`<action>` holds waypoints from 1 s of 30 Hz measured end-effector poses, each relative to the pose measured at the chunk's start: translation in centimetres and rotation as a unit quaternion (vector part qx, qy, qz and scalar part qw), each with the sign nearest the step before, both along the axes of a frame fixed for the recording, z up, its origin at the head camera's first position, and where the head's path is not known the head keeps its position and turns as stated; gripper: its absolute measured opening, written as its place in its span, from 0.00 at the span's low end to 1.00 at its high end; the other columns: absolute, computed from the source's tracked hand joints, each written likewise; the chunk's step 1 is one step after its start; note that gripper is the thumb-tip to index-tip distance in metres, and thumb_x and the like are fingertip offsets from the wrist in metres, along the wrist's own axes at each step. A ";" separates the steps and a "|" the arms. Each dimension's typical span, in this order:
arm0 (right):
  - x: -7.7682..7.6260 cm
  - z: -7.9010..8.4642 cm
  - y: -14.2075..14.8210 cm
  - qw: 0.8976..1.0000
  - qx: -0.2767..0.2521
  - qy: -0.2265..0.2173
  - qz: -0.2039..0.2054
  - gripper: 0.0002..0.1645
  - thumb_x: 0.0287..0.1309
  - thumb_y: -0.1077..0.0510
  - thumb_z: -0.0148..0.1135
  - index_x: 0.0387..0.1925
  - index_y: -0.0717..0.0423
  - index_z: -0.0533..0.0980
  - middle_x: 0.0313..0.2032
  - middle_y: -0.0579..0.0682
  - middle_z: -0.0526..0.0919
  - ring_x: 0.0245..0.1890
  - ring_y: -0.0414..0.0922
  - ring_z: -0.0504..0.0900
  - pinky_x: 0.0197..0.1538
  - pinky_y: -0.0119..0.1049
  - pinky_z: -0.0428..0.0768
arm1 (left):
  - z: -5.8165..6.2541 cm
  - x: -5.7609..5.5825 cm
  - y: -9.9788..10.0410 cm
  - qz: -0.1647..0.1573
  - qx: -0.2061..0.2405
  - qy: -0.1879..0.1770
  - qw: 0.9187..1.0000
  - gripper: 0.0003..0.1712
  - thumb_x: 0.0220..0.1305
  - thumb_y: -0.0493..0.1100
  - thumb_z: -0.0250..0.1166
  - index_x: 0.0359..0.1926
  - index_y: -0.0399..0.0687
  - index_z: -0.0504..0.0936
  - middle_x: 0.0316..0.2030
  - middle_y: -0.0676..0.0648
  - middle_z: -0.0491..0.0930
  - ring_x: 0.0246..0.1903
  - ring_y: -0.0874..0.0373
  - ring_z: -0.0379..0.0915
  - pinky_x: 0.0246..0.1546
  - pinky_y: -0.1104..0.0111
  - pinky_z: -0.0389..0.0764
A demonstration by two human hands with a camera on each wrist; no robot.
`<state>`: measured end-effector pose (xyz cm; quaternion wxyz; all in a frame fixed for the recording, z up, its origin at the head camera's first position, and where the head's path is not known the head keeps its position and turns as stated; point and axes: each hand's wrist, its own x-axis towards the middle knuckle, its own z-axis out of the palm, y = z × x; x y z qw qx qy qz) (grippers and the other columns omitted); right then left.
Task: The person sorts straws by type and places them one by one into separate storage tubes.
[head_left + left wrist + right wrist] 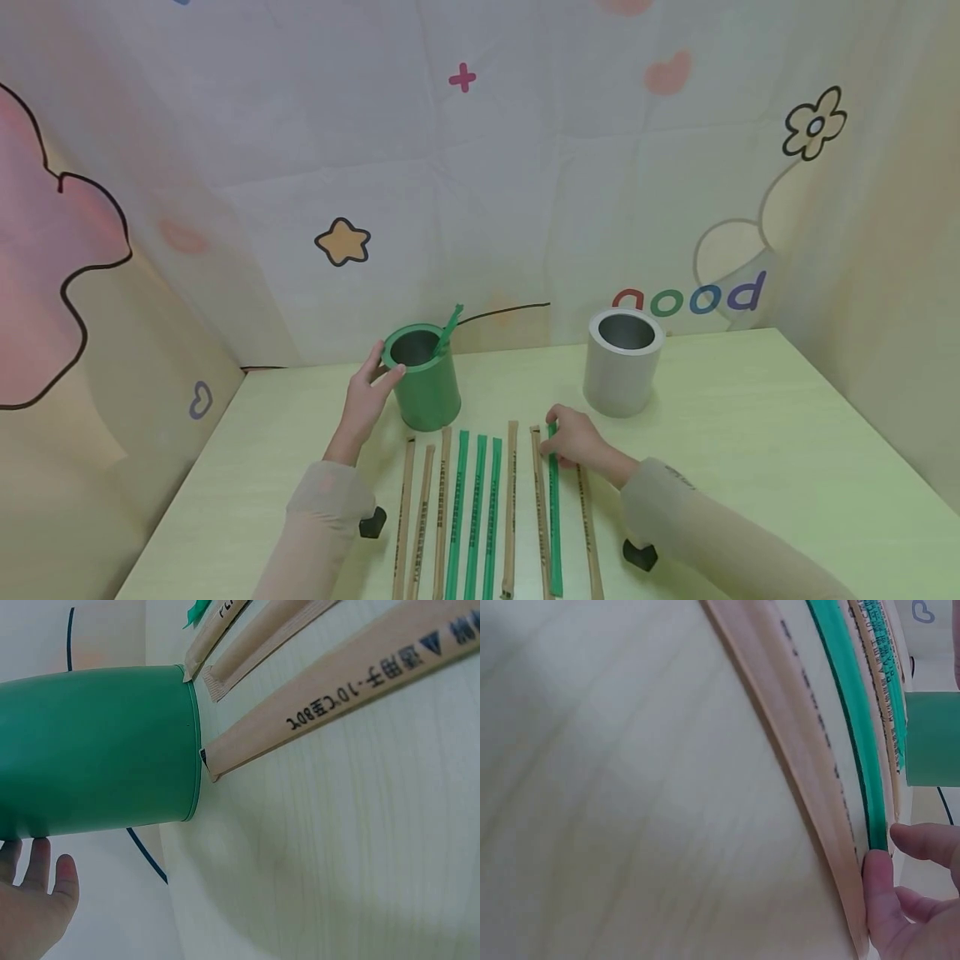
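My left hand (pixel 365 402) rests against the rim and side of a green cylindrical cup (pixel 429 392), fingers fairly straight and thumb in front. One green wrapped straw (pixel 448 329) leans inside that cup. In the left wrist view, fingertips (pixel 39 859) touch the cup's wall. My right hand (pixel 581 440) pinches the far end of a green wrapped straw (pixel 555 525) lying on the table; the right wrist view has the straw's end (pixel 877 832) between thumb and finger. Brown wrapped straws (pixel 538 508) lie on either side of it.
A white cylindrical cup (pixel 622 375) stands at the back right, beyond my right hand. Several more brown straws (pixel 402 517) and green straws (pixel 475 517) lie in a row on the pale table (pixel 750 467). A printed cloth (pixel 495 183) hangs behind the table.
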<state>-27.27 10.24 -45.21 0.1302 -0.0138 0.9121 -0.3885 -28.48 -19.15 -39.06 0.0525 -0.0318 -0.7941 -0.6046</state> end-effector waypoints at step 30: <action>-0.2 -0.6 0.1 0.999 0.034 -0.009 -0.023 0.28 0.43 0.68 0.63 0.49 0.64 0.66 0.19 0.52 0.73 0.12 0.41 0.73 0.17 0.28 0.73 | 0.0 0.1 0.0 -0.005 -0.001 0.003 1.000 0.37 0.62 0.47 0.53 0.68 0.50 0.46 0.68 0.48 0.46 0.63 0.49 0.51 0.60 0.49 0.55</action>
